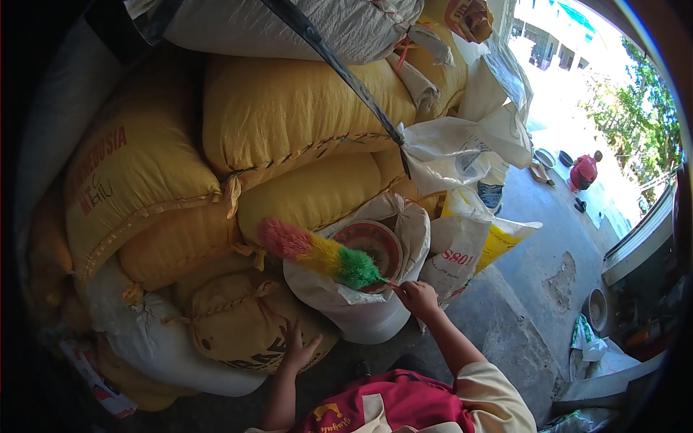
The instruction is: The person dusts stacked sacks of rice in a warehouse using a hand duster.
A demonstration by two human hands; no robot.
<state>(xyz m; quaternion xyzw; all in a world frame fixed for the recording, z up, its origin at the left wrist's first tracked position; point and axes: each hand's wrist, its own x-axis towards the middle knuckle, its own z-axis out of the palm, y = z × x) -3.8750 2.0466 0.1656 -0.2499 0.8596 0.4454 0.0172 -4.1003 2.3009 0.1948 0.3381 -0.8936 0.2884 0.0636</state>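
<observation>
In my right hand [417, 298] is the thin handle of a fluffy duster [321, 254], banded pink, yellow and green. Its head points left, across an open white sack [317, 285] and toward the stacked yellow sacks. Inside that open sack rests a round bowl [372, 242] with a reddish rim, partly covered by the duster's green end. My left hand [299, 348] is open, fingers spread, holding nothing. It hovers in front of a tan sack [234, 325] with dark printing.
Large yellow sacks [296, 108] are piled high ahead and to the left. A dark strap [339, 72] slants down across them. Open white bags [455, 249] stand right of the bowl. Farther right, a person in red [584, 173] is outside on the pale ground, near several basins.
</observation>
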